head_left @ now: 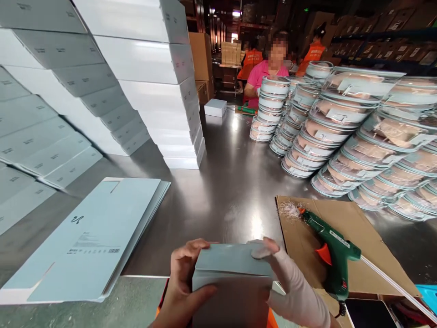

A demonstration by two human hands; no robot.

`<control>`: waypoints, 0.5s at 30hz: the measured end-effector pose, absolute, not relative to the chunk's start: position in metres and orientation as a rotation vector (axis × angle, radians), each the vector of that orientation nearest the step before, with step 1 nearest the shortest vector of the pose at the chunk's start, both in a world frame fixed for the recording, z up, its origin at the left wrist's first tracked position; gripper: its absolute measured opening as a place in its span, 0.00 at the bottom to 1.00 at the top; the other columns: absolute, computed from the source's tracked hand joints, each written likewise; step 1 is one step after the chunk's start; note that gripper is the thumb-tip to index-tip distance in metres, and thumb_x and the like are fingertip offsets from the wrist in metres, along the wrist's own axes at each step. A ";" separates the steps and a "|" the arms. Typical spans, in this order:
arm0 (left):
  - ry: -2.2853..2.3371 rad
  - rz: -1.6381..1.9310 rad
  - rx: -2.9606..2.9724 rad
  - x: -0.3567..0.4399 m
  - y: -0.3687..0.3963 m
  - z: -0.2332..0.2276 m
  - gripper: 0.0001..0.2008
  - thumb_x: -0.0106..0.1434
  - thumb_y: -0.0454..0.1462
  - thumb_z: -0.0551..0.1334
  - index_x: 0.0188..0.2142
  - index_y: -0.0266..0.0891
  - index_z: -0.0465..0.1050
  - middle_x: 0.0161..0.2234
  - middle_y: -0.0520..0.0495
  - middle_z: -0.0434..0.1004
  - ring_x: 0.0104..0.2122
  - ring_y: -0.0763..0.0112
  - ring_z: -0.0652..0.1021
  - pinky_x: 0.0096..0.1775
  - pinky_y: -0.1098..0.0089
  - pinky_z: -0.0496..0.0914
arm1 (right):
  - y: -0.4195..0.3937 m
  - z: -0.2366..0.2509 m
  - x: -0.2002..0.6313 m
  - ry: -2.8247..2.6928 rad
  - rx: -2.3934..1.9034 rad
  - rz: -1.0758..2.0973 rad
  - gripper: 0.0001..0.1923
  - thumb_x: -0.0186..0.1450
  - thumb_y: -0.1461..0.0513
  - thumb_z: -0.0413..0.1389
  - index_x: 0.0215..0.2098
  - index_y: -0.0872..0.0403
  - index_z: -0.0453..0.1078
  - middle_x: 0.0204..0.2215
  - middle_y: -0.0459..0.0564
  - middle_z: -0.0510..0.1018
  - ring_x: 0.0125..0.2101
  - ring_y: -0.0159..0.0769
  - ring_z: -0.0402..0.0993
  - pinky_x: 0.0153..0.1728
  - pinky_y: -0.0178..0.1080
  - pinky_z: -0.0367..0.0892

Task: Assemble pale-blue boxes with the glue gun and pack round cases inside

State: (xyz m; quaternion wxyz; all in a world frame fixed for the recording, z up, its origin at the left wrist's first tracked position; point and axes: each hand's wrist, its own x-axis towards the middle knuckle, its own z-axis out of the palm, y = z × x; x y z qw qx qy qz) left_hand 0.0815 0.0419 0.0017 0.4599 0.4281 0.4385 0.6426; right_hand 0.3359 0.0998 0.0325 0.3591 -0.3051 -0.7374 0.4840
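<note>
A light blue cardboard box (232, 262) is held at the table's front edge between my two hands. My left hand (186, 278) is bare and wraps the box's left side, thumb across the near face. On the opposite side my right hand (288, 278), in a pale glove that leaves a fingertip bare, grips the right edge. The box's near face is in shadow, and its lower end runs out of the picture. To the right, a green hot glue gun (336, 248) with an orange trigger lies on a brown cardboard sheet (372, 237), a glue stick trailing from its back.
Flat light blue box blanks (99, 237) lie at the left and overhang the edge. Tall stacks of finished boxes (150, 64) stand behind them. Several stacks of clear round containers (327, 132) fill the right of the metal table (218, 196). A person in pink (268, 70) sits across.
</note>
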 end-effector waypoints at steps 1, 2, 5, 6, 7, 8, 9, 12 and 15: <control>1.051 1.586 1.132 0.080 0.044 0.003 0.21 0.60 0.44 0.74 0.50 0.61 0.70 0.50 0.53 0.72 0.50 0.62 0.81 0.48 0.68 0.76 | 0.100 0.035 0.338 -2.003 -0.743 1.165 0.49 0.57 0.72 0.61 0.70 0.33 0.55 0.59 0.48 0.73 0.59 0.40 0.73 0.59 0.41 0.70; 1.041 1.545 1.226 0.078 0.047 0.005 0.19 0.63 0.44 0.72 0.51 0.61 0.71 0.49 0.52 0.70 0.50 0.63 0.80 0.48 0.69 0.75 | 0.101 0.038 0.340 -2.095 -0.710 1.089 0.50 0.55 0.74 0.60 0.69 0.34 0.56 0.60 0.49 0.71 0.60 0.40 0.72 0.59 0.40 0.70; 1.038 1.331 1.454 0.069 0.053 0.014 0.09 0.66 0.45 0.69 0.47 0.57 0.78 0.48 0.50 0.65 0.51 0.65 0.78 0.50 0.72 0.73 | 0.107 0.049 0.343 -2.245 -0.632 1.010 0.46 0.57 0.74 0.62 0.68 0.36 0.60 0.62 0.51 0.69 0.61 0.40 0.71 0.59 0.38 0.69; 1.031 1.283 1.492 0.066 0.055 0.016 0.07 0.67 0.44 0.69 0.45 0.56 0.79 0.48 0.50 0.64 0.51 0.64 0.77 0.50 0.72 0.72 | 0.109 0.051 0.342 -2.254 -0.618 1.024 0.44 0.59 0.74 0.62 0.67 0.36 0.62 0.62 0.51 0.68 0.61 0.39 0.72 0.58 0.38 0.70; 1.022 1.259 1.511 0.064 0.056 0.018 0.06 0.67 0.43 0.69 0.44 0.56 0.80 0.47 0.49 0.64 0.51 0.64 0.76 0.49 0.71 0.72 | 0.110 0.054 0.342 -2.250 -0.604 1.039 0.43 0.59 0.74 0.62 0.66 0.36 0.63 0.62 0.51 0.68 0.60 0.39 0.72 0.58 0.38 0.70; 1.014 1.250 1.514 0.063 0.056 0.019 0.06 0.67 0.43 0.69 0.44 0.56 0.81 0.47 0.49 0.64 0.51 0.64 0.76 0.49 0.70 0.73 | 0.111 0.055 0.342 -2.239 -0.601 1.053 0.42 0.59 0.74 0.62 0.66 0.36 0.64 0.62 0.50 0.68 0.60 0.39 0.73 0.57 0.38 0.70; 1.011 1.245 1.507 0.062 0.057 0.020 0.06 0.66 0.42 0.70 0.43 0.56 0.81 0.47 0.48 0.64 0.50 0.64 0.75 0.48 0.70 0.73 | 0.111 0.056 0.342 -2.228 -0.604 1.063 0.42 0.59 0.75 0.62 0.66 0.35 0.64 0.62 0.50 0.69 0.59 0.38 0.73 0.57 0.38 0.70; 1.069 1.271 1.414 0.056 0.056 0.021 0.06 0.60 0.44 0.74 0.37 0.50 0.84 0.46 0.46 0.67 0.48 0.62 0.76 0.45 0.69 0.74 | 0.109 0.057 0.346 -2.172 -0.671 1.177 0.40 0.60 0.72 0.63 0.65 0.33 0.66 0.65 0.49 0.68 0.63 0.41 0.71 0.60 0.42 0.69; 1.351 1.530 1.046 0.048 0.056 0.016 0.17 0.47 0.49 0.80 0.30 0.44 0.82 0.45 0.46 0.73 0.47 0.60 0.77 0.43 0.73 0.74 | 0.107 0.053 0.353 -1.768 -0.822 1.574 0.37 0.68 0.54 0.63 0.71 0.31 0.55 0.70 0.53 0.64 0.66 0.50 0.67 0.59 0.54 0.70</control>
